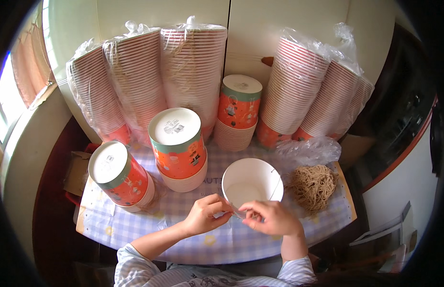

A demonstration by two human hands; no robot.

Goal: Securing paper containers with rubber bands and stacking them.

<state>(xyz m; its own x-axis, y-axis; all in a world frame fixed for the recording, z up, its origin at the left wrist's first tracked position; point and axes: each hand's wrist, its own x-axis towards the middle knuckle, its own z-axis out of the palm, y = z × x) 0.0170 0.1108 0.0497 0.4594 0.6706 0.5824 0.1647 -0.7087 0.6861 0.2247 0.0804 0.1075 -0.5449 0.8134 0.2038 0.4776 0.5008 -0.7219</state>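
Observation:
A white paper bucket (246,178) stands mouth up on the table in front of me. A thin cord (273,190) runs from the far right of its rim down toward my right hand. My left hand (210,214) is pinched at the near left of the rim. My right hand (272,217) meets it there, thumb and fingertips curled together. A thin strand shows between the two hands; its ends are hidden by my fingers. To the right of the bucket lies a tangled heap of tan cords (316,187).
Upside-down stacks of orange printed buckets stand left (131,182), centre left (180,155) and behind (238,107). Tall bagged stacks (193,71) line the wall, more (294,81) at right. A crumpled clear bag (310,150) lies beyond the cords. A checked cloth (183,244) covers the table.

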